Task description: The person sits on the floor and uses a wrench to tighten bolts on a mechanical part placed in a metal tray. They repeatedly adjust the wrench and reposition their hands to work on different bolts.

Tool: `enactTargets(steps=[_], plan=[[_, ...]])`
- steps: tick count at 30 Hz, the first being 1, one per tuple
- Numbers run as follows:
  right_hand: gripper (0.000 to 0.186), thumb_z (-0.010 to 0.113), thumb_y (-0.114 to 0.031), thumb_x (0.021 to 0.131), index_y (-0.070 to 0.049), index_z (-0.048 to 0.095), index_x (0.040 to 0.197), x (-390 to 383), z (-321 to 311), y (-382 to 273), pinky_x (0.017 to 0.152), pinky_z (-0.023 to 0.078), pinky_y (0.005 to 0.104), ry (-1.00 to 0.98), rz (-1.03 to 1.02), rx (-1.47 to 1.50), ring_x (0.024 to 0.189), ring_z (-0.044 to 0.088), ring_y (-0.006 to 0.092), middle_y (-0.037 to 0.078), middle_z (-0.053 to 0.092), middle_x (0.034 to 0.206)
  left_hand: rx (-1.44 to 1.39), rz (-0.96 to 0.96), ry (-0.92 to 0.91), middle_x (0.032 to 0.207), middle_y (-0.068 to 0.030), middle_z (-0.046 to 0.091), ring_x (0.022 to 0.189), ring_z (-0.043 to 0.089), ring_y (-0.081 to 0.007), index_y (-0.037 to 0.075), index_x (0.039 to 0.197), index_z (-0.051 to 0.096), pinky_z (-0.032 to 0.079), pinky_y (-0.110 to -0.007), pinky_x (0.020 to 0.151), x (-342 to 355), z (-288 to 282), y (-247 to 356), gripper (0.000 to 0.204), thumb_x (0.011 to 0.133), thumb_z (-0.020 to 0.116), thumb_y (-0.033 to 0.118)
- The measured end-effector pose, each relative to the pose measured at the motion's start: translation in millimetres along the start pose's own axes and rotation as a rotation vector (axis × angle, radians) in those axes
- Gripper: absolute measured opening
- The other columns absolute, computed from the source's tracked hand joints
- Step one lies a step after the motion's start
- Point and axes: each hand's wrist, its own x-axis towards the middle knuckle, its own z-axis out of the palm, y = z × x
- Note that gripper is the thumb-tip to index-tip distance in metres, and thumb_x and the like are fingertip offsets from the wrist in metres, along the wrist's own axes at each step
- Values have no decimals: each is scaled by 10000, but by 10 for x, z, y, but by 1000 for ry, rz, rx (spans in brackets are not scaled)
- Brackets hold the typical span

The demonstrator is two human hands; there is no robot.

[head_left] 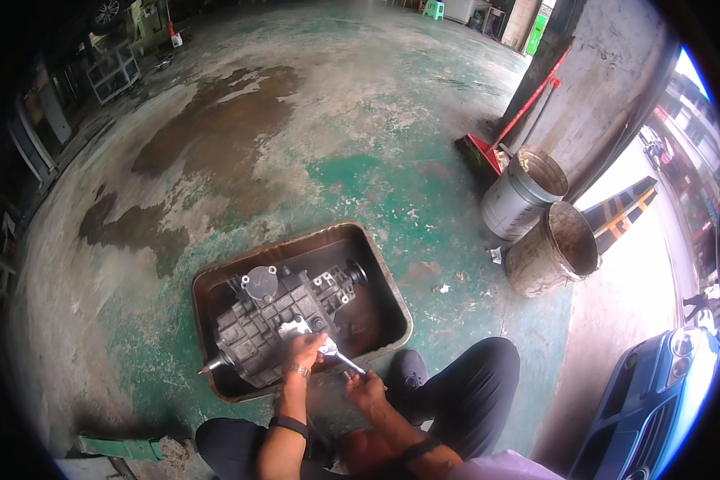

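A grey metal gearbox lies in a brown, grimy tray on the floor before me. Its shaft end pokes over the tray's left side. My right hand is closed round the handle of a silver ratchet wrench, which slants up to the left toward the gearbox. At the wrench's far end, my left hand is closed by a shiny metal part on the gearbox's near side. Its fingers partly cover that spot, so I cannot make out exactly what they grip.
Two dirty buckets stand right of the tray, by a pillar. A red dustpan leans there. Dark wet patches stain the floor. A blue car stands at the right. My legs flank the tray's near side.
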Motion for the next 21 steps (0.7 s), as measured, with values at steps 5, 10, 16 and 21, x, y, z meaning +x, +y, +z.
enactTargets(steps=[5,10,16,21], plan=[[187,385,-259,935,-87,453,907,-7,341,-221,617,420,346,87,-144,-220,625,488,175,64,531,747,-26,-33,-40,742,-36,625,513,565,-113,27,859,629,490,-252,440,18,-13,-16,291,773,702,295],[115,441,-210,930,-103,478,943,89,1099,-639,515,429,311,84,-378,-462,532,455,157,93,604,789,-181,-104,-113,844,-81,623,627,613,-199,17,1000,559,536,-334,557,-29,-52,11,298,808,670,215],[175,578,-183,820,-20,543,873,-165,2170,-547,458,392,277,-101,-517,-1043,559,495,140,53,558,711,-293,-120,-213,925,-95,607,723,621,-247,36,1056,514,544,-390,655,-82,-84,34,281,811,639,95],[312,600,-227,822,13,560,1016,-172,2569,-75,599,459,307,-459,-602,-1442,657,576,187,102,610,761,-297,-115,-250,898,-85,601,728,622,-256,40,1041,512,547,-408,667,-78,-64,28,286,782,632,13]])
